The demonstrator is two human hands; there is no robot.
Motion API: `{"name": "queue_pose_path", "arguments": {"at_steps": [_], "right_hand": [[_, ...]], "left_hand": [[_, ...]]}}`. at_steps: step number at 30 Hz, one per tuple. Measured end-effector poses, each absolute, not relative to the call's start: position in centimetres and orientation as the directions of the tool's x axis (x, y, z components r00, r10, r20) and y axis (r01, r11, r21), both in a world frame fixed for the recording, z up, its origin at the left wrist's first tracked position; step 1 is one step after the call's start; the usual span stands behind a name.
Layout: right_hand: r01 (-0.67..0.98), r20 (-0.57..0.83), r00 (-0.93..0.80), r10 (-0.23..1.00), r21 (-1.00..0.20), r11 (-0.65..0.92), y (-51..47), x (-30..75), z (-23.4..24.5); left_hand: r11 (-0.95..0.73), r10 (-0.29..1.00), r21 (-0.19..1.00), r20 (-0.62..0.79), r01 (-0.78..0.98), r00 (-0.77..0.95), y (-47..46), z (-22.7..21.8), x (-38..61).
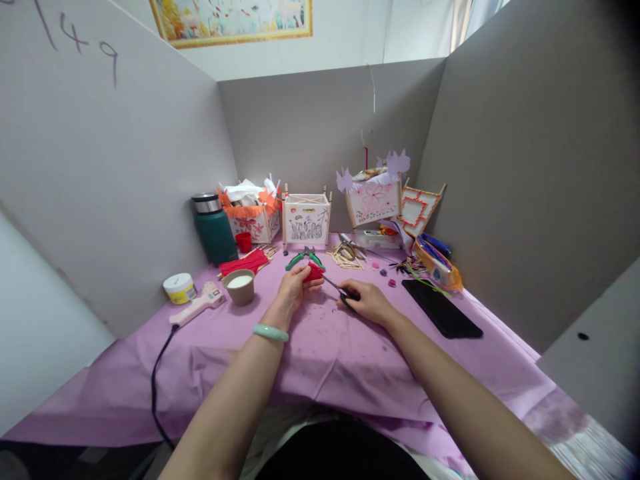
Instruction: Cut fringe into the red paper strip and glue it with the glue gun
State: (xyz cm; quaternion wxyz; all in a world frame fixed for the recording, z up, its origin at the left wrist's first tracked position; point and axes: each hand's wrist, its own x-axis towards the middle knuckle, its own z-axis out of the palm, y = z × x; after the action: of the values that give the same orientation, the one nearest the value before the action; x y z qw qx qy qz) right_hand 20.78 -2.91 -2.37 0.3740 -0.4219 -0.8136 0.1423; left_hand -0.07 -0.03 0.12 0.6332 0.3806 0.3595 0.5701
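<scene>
Right of the cup [239,291], the left hand [294,288] pinches a small red piece [315,271] above the purple cloth [320,363], near the green-handled pliers [307,253]. This piece seems light, soft and easy to crease, so the better hold is probably at its left edge, away from the blades. Further right, the scissors [332,283] reach it, gripped by their black handles in the right hand [369,302]; the blade opening I cannot tell.

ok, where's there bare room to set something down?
Cloth between beige cup and left hand; also in front of pink corded tool. Narrower strip between right hand and black slab. Between forearms: small specks. Crowded: the back, with drawn-on box, green pliers, sticks.
</scene>
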Motion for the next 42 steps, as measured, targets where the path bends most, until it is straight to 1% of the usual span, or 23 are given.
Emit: {"name": "queue_pose_path", "arguments": {"at_steps": [16,29,42], "right_hand": [[0.616,0.47,-0.343,0.813,-0.541,0.573,-2.83,20.83,-2.45],[0.607,0.48,-0.353,0.803,-0.536,0.587,-3.07,20.59,-2.18],[0.606,0.472,-0.354,0.807,-0.541,0.583,-2.82,20.7,-2.42]], "left_hand": [[0.064,0.996,0.893,-0.028,-0.445,0.085,-0.11,0.19,-0.06],[0.088,0.991,0.902,-0.035,-0.423,0.131,-0.53,0.39,0.32],[0.09,0.991,0.907,-0.04,-0.412,0.128,-0.62,0.45,0.32]]}}
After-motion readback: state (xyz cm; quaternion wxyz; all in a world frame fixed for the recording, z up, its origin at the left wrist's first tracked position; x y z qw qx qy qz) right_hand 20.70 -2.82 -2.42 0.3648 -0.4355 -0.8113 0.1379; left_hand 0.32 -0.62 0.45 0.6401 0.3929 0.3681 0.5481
